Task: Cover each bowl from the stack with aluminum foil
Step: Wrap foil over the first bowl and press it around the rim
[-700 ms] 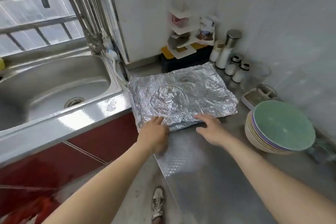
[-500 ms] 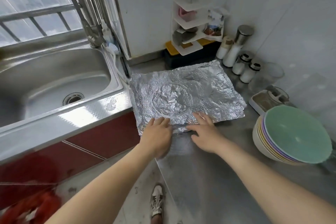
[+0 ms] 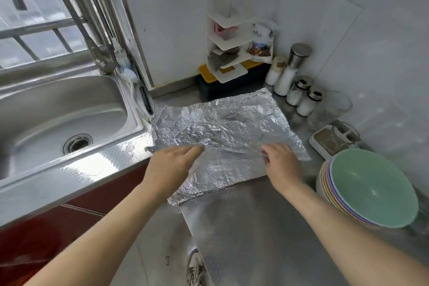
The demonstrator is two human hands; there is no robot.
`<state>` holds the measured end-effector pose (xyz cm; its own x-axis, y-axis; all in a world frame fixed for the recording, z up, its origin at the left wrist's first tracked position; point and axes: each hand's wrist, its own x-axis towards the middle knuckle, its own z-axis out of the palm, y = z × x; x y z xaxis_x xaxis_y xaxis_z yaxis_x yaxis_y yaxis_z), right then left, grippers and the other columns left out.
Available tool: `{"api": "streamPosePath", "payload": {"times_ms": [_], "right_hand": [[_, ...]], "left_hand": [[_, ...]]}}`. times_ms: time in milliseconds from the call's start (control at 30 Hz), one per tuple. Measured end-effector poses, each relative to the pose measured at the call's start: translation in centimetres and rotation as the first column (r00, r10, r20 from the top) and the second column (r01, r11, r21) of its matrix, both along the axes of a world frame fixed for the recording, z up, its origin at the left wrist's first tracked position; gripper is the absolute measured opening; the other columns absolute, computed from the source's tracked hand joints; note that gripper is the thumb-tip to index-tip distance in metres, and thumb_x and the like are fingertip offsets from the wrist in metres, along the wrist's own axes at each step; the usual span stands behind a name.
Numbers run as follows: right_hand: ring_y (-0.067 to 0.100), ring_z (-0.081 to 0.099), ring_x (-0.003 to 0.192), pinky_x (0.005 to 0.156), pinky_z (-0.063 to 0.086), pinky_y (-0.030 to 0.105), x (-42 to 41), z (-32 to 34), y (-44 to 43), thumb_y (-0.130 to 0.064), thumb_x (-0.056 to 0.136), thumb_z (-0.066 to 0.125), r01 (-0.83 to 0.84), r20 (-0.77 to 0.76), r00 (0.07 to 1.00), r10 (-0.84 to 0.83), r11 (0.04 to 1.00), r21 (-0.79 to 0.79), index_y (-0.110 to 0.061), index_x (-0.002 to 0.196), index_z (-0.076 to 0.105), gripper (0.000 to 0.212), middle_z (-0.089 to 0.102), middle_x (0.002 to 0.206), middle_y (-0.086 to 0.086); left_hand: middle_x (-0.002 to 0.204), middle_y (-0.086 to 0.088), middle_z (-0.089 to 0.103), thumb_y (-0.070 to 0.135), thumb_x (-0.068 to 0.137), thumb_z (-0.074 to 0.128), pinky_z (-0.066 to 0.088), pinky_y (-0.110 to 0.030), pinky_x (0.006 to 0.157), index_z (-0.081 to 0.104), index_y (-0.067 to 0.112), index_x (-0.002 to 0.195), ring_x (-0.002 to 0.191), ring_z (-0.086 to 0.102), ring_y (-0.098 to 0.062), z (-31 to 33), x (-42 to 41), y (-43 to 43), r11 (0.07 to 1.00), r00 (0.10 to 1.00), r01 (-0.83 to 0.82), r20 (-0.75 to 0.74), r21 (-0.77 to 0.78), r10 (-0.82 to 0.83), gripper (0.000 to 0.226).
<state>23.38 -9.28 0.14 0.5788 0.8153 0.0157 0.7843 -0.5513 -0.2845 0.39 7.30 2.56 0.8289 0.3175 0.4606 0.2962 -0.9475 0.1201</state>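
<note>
The aluminum foil sheet (image 3: pixel 222 127) lies crumpled on the steel counter (image 3: pixel 255 227), between the sink (image 3: pixel 46 109) and the stack of bowls (image 3: pixel 371 193). Its near left corner now hangs over the counter's front edge, whereas half a second ago its near edge ended at the fingertips. The round bowl-shaped dent seen in the foil then can no longer be made out; the middle is blurred and looks raised in loose folds.

Both hands have moved forward and now lie over the sheet rather than at its edge. The left hand (image 3: pixel 171 165) is over the foil's left part with its fingers drawn together and pointing right; whether it pinches the foil cannot be told. The right hand (image 3: pixel 282 165) has its fingers curled and appears to pinch a raised crease of the foil.

The bowls sit tilted at the right as before, the green one on top, apart from the foil. Salt shakers (image 3: pixel 299 93) stand beyond the sheet's far right corner.
</note>
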Motion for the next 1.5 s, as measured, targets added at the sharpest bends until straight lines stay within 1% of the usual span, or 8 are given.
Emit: {"api": "streamPosePath", "payload": {"times_ms": [133,333,600,867,1067,1267,1400,1500], "right_hand": [[0.028,0.056,0.091,0.066,0.039,0.033,1.8,1.4,-0.8,0.001,0.082,0.061,0.083,0.055,0.994,-0.09,0.988,0.13,-0.011,0.084,0.066,0.014,0.066,0.087,0.002],[0.03,0.057,0.078,0.059,0.039,0.03,2.8,7.2,-1.1,0.001,0.081,0.068,-0.04,0.189,0.981,-0.035,0.924,0.38,-0.009,0.08,0.066,0.01,0.064,0.077,0.004],[0.017,0.055,0.069,0.065,0.043,0.019,-0.8,18.1,-5.0,-0.001,0.088,0.064,-0.288,0.294,0.949,0.11,0.681,0.673,-0.002,0.09,0.068,0.005,0.064,0.082,0.007],[0.024,0.059,0.068,0.056,0.052,0.035,-7.8,15.2,-10.5,0.0,0.087,0.062,-0.433,0.533,0.831,0.157,0.785,0.443,-0.006,0.093,0.069,0.011,0.062,0.083,0.006],[0.018,0.06,0.07,0.05,0.049,0.029,-12.3,10.9,-11.6,-0.014,0.08,0.072,-0.433,0.452,0.844,0.289,0.864,0.257,-0.016,0.101,0.066,0.022,0.061,0.083,-0.001],[0.022,0.053,0.121,0.085,0.048,0.045,-10.2,9.2,-15.2,-0.082,0.044,0.069,-0.348,0.252,0.881,0.4,0.91,-0.224,-0.024,0.145,0.038,0.12,0.049,0.142,0.003],[0.012,-0.024,0.143,0.113,-0.001,0.056,-6.5,6.3,-18.7,-0.063,0.072,0.069,-0.387,0.021,0.873,0.487,0.718,-0.578,-0.032,0.148,-0.022,0.122,-0.034,0.149,-0.01],[0.012,-0.006,0.147,0.112,0.013,0.059,-5.1,3.4,-20.2,-0.052,0.074,0.072,-0.428,0.028,0.822,0.569,0.65,-0.628,-0.025,0.153,-0.006,0.114,-0.006,0.162,-0.005]], "left_hand": [[0.075,-0.005,0.074,-0.024,0.055,0.077,0.053,-0.031,0.049,0.065,0.014,0.11,0.059,0.068,-0.023,1.9,-1.1,1.0,0.998,0.992,-0.049,0.116,-0.038,0.053,0.068],[0.091,-0.009,0.075,-0.021,0.066,0.072,0.042,-0.048,0.104,0.073,0.004,0.098,0.083,0.07,-0.021,1.9,-3.2,3.5,0.964,0.943,-0.255,0.199,-0.082,0.266,0.04],[0.087,-0.012,0.075,-0.009,0.082,0.069,0.052,-0.036,0.061,0.075,0.006,0.097,0.068,0.071,-0.032,4.5,-2.0,1.9,0.891,0.83,-0.389,0.331,-0.235,0.45,0.023],[0.154,0.004,0.032,-0.005,0.071,0.078,0.026,-0.042,0.116,0.044,0.025,0.143,0.145,0.027,-0.019,5.3,0.0,-5.6,0.852,0.96,-0.124,0.157,-0.508,0.233,0.085],[0.132,0.009,0.061,-0.007,0.058,0.08,0.035,-0.059,0.108,0.061,0.04,0.122,0.132,0.047,-0.021,0.1,0.3,-12.6,0.864,0.995,0.093,0.076,-0.496,-0.063,0.081],[0.107,0.003,0.074,-0.024,0.056,0.065,0.031,-0.06,0.105,0.078,0.018,0.098,0.118,0.06,-0.027,-4.3,-3.9,-13.6,0.89,0.998,0.068,0.019,-0.451,-0.066,0.062],[0.107,0.005,0.074,-0.02,0.063,0.062,0.04,-0.059,0.101,0.078,0.016,0.095,0.113,0.064,-0.026,-6.0,-6.4,-13.2,0.907,0.991,0.124,-0.002,-0.402,-0.136,0.051],[0.107,0.002,0.074,-0.022,0.065,0.064,0.041,-0.056,0.101,0.078,0.013,0.097,0.112,0.065,-0.027,-7.5,-7.4,-13.6,0.902,0.985,0.15,-0.018,-0.404,-0.172,0.048]]}}
